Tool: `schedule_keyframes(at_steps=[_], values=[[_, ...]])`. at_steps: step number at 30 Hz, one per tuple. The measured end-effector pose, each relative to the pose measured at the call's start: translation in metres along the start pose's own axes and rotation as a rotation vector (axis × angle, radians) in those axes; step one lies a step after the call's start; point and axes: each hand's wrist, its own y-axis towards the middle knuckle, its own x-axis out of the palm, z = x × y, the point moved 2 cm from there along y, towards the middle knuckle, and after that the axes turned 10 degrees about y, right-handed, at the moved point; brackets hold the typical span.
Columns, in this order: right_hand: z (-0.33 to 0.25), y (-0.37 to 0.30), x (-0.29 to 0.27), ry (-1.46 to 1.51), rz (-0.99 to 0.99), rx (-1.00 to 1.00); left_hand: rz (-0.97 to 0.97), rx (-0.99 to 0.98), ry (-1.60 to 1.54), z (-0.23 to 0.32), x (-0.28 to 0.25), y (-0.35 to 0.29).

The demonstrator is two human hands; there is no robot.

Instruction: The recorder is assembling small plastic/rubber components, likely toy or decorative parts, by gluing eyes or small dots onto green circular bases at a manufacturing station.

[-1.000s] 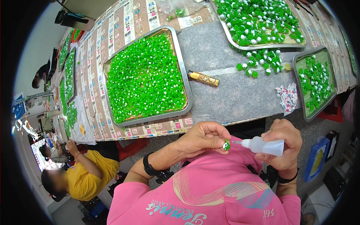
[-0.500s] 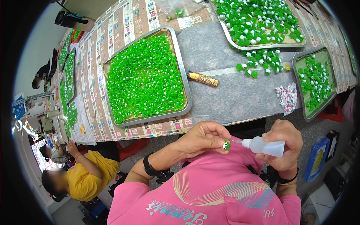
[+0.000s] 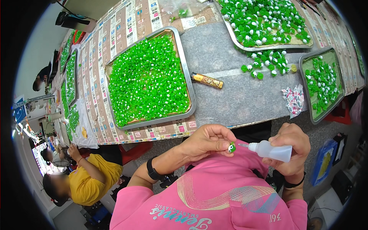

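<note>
Between thumb and fingers of my left hand [image 3: 210, 143] is a small green frog-like head [image 3: 232, 147] with white bulging eyes. My right hand [image 3: 291, 147] is wrapped round a white translucent squeeze bottle [image 3: 273, 150], which lies on its side in the grip. Its thin nozzle tip points left at the green head, a small gap away from it. Both hands are just off the table's near edge, in front of my pink shirt. Beyond them a large metal tray [image 3: 193, 94] holds a mass of small green pieces with white dots.
On grey cloth [image 3: 237, 96] lie a gold-and-black tube [image 3: 207, 80], a floral cloth scrap [image 3: 293, 100] and loose green heads [image 3: 268, 63]. A second tray [image 3: 245, 48] stands at the back, a smaller tray [image 3: 315, 120] at the right. At left a person in yellow [image 3: 94, 176] works.
My right hand has shifted very slightly to the right with the bottle, widening the gap to the green head a little. The left hand has hardly moved.
</note>
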Motion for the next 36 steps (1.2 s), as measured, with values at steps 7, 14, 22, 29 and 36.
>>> schedule_keyframes(at_steps=[7, 14, 22, 29, 36], values=[[0.0011, 0.0005, 0.0005, -0.001, -0.004, 0.015, -0.008, 0.001, -0.007, 0.0014, 0.0008, 0.0007], [0.001, 0.0011, 0.0008, -0.022, 0.003, 0.011, -0.005, 0.0, -0.004, 0.0009, -0.001, 0.0009], [-0.0008, 0.0017, 0.0022, -0.009, 0.001, 0.026, -0.018, 0.009, 0.029, 0.0024, -0.0014, 0.0023], [-0.001, 0.0025, 0.0015, -0.012, -0.002, 0.025, -0.002, -0.006, 0.019, 0.0037, -0.0006, 0.0025], [0.0033, -0.0023, -0.005, 0.035, 0.06, 0.033, 0.012, 0.033, 0.055, 0.0049, -0.0013, 0.0023]])
